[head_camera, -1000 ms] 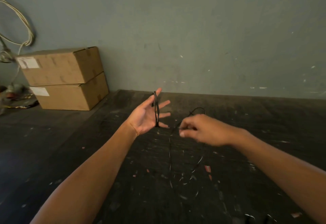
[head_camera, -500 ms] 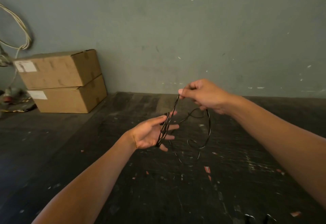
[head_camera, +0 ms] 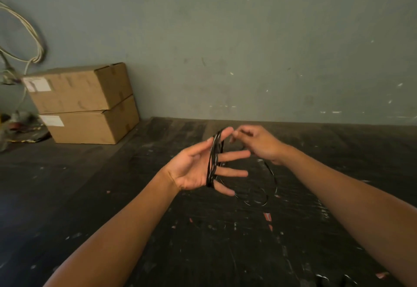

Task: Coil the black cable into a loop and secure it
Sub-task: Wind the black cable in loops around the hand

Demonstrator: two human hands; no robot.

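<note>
Fingers (head_camera: 234,155) of the left hand (head_camera: 194,169) were spread apart, palm up, with the black cable (head_camera: 213,158) wound in several turns around them, the coil's long axis running near-upright. Just beside it, the right hand (head_camera: 259,144) pinched a strand together at the coil's top. Slack cable drooped in a loop over the dark desk (head_camera: 90,196), well apart from the cardboard boxes (head_camera: 83,103) at the wall.

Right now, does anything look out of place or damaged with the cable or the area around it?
Nothing stands out. The cable is wound neatly around the left hand, and the right hand pinches the free end, which hangs in a slack loop. The floor is scuffed and littered with small scraps; two boxes sit squarely stacked.
</note>
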